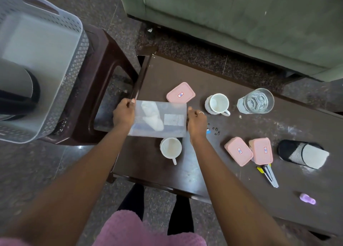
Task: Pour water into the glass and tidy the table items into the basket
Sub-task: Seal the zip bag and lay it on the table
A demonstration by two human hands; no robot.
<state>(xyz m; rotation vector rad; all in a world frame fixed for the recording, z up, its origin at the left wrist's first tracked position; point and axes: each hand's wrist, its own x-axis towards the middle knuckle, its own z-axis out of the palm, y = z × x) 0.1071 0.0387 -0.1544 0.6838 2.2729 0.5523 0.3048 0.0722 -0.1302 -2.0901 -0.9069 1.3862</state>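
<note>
Both my hands hold a translucent rectangular plastic box [159,119] by its short ends, above the left end of the dark table [204,75]. My left hand [123,114] grips the left end and my right hand [196,120] grips the right end. A glass [255,101] with water in it stands at the back of the table. The grey perforated basket [61,47] sits on a brown stool to the left, with a dark jug-like object [20,97] in it.
On the table are two white mugs [218,103] [171,149], three pink lidded boxes [180,92] [238,151] [261,151], a black mesh holder [302,154] lying on its side, a stapler [269,175], a purple item [307,199] and small dark bits. A green sofa [232,13] stands behind.
</note>
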